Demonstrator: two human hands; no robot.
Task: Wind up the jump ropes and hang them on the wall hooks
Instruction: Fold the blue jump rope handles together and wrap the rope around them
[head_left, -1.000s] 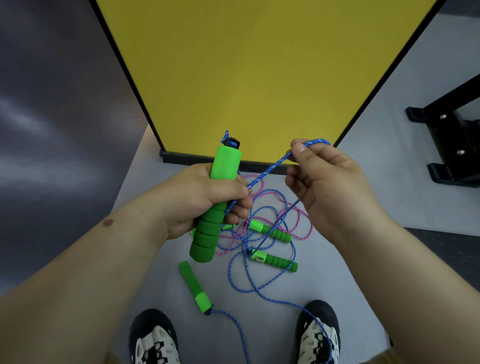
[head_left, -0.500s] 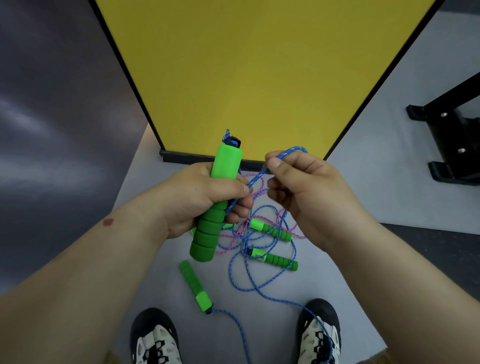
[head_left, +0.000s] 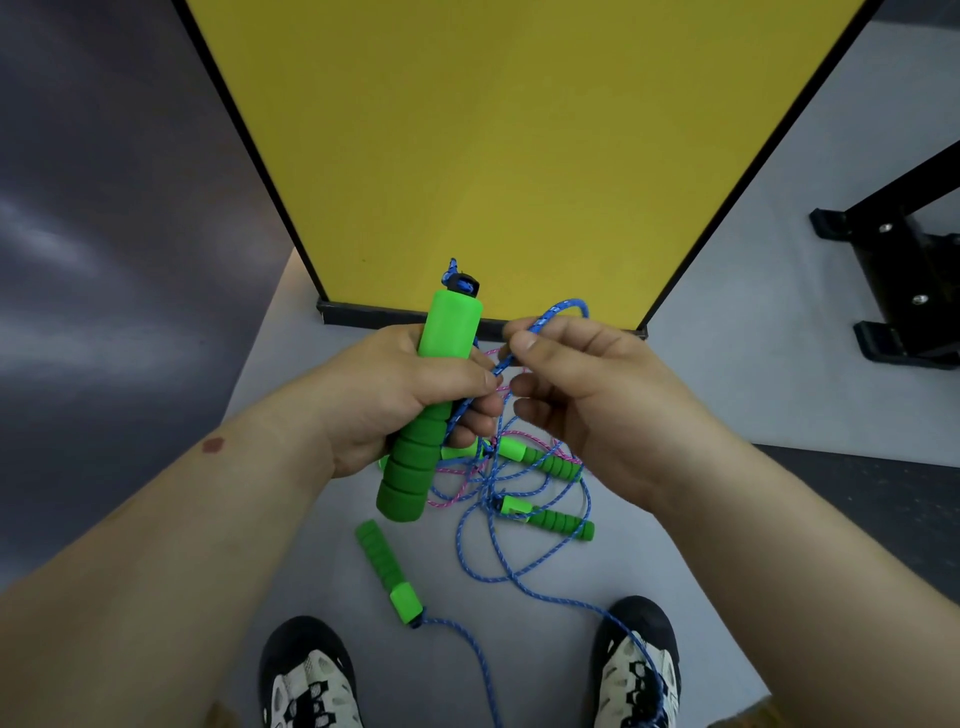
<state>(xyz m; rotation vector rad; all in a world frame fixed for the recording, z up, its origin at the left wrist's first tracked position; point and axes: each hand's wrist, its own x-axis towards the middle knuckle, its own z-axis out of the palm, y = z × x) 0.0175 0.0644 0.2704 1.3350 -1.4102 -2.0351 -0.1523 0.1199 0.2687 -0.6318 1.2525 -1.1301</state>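
Grey floor (head_left: 291, 457) runs up to a yellow panel (head_left: 519, 145) ahead. Left hand (head_left: 395, 395) is wrapped round a green handle (head_left: 431, 389), held upright as the core to wind on; a strand seems pinned under its fingers, though that part is hard to see. Just beside it, the right hand (head_left: 597, 405) pinches a loop of blue rope (head_left: 558, 312) between thumb and forefinger, lifted to lay a turn. Below both hands the rest lies slack — three more handles (head_left: 387, 569), blue line tangled with pink rope (head_left: 530, 434) — trailing toward the shoes (head_left: 639, 670). No hooks show.
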